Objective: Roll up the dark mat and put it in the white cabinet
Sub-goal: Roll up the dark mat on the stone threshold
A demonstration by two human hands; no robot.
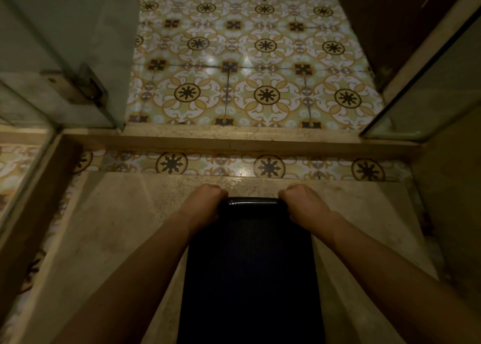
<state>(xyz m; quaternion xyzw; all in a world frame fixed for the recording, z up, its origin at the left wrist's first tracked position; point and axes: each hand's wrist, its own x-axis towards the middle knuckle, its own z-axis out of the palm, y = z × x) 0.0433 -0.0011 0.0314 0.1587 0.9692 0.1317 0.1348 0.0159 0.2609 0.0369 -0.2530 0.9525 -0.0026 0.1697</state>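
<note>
Two hands share the grip: the left hand (205, 200) and right hand (303, 202) are each closed over a far corner of the dark mat (250, 265), fingers curled under its turned-over edge and out of sight. Its near end is cut off by the frame's bottom — the mat lies flat on a beige stone floor (117, 226). Beyond a raised stone sill (234, 138) spreads patterned tile (247, 57), flanked by dim glass panels (65, 44).

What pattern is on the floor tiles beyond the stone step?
Ornate floral scrollwork in yellow, white and pale green on the floor tiles, with dark sunburst medallions; the head view shows it.
</note>
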